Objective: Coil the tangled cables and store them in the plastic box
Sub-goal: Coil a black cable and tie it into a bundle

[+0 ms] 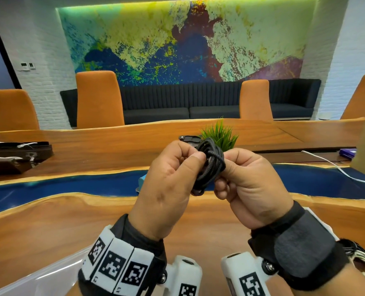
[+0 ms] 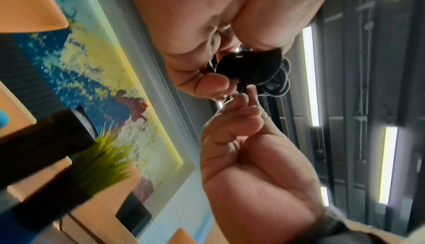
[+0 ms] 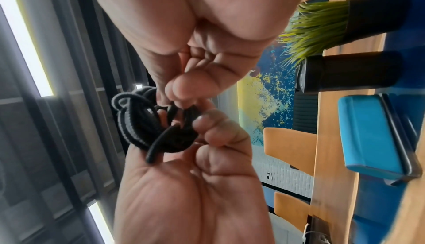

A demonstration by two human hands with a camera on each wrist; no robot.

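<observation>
Both hands raised above wooden table [image 1: 49,227], knuckles toward head cam. Left hand [image 1: 168,184] grasps black cable bundle [image 1: 210,165] w/ thumb pressed on coil side, fingers curled round it. Right hand [image 1: 250,184] pinches the bundle's right edge, fingers curled. Bundle sits between the two hands, mid-air, in front of green plant [image 1: 220,133]. Clear plastic box [image 1: 38,280] at lower left, near left wrist. Right wrist cam adds: loose cable end [image 3: 158,148] sticking out over palm; blue case [image 3: 372,135] on table. Left wrist cam: blurred, bundle mostly hidden by fingers.
</observation>
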